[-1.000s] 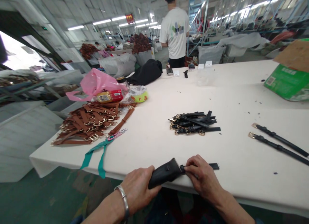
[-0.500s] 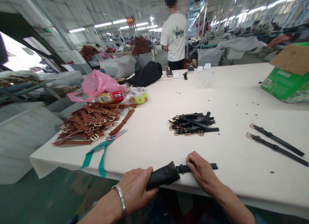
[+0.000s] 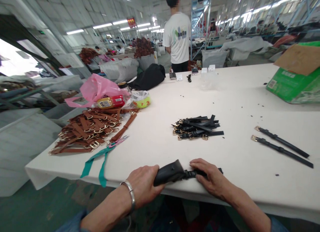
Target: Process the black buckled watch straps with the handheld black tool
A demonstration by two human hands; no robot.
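Note:
My left hand (image 3: 146, 183), with a silver bangle at the wrist, is wrapped round a black tool (image 3: 170, 173) at the table's front edge. The tool's wide end meets the buckle end of a black strap (image 3: 191, 174). Over that strap lies my right hand (image 3: 208, 177), its thumb and fingers closed on it, and the strap's tip shows beyond the hand. Behind them is a pile of black buckled straps (image 3: 197, 128). Two more black straps, one (image 3: 282, 141) above the other (image 3: 282, 151), lie apart at the right.
Brown straps (image 3: 87, 128) are heaped at the left, beside pink-handled scissors (image 3: 118, 142) with a teal ribbon (image 3: 103, 165). Behind are a pink bag (image 3: 93, 90) and black cloth (image 3: 150, 77). A green box (image 3: 295, 83) stands right. A person (image 3: 177, 38) stands beyond the table (image 3: 155, 138).
The view has shifted slightly. My right hand's fingers have moved from a tight curl to a longer, flatter hold over the strap, and the tool has tilted a little.

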